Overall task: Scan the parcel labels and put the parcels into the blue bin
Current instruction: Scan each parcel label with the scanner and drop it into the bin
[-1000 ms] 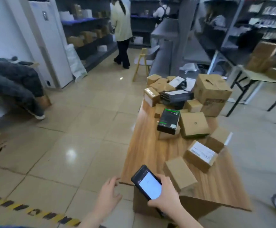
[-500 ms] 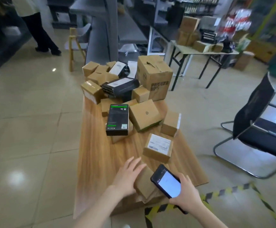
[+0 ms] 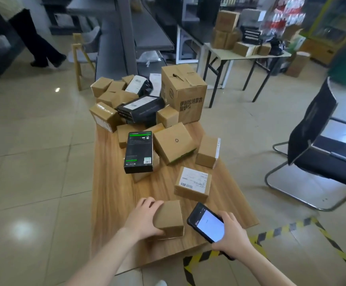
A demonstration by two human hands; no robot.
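So the left hand is wrapped around the near-left side of a small plain cardboard parcel sitting on the wooden table, fingers over the top edge and thumb low on the front, so it's clamped on it. No label shows on the faces I can see, so my guess is the grip is there to flip it over and find one. The right hand is closed around a phone, screen lit and tilted up just beside the parcel, probably kept close so the scan is quick. Next box over, the labelled parcel, already has its barcode facing up. The rest of the pile sits further back. Blue bin isn't in view anywhere
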